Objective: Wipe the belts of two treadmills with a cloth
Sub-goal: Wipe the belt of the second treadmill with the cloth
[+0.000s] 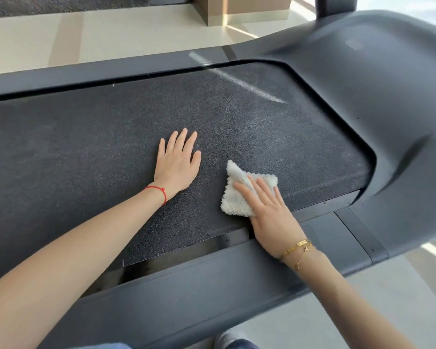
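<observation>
Cloth point(239, 195) under right hand point(269, 212) | left hand point(176, 165) flat on belt point(86, 147)

Bright daylight, wide-angle edge distortion

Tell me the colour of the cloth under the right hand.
White, fluffy cloth with zigzag-cut edges, seen best in the head view.

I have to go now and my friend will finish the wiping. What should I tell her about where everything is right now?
Left hand: flat and open on the belt, holding nothing.
Right hand: straight fingers pressing the white cloth onto the belt, near the near edge and the motor cover.
Done: can't tell how much is wiped; a pale streak shows by the far rail.
Left: finish this belt, then the second treadmill, not clearly in view.
</observation>
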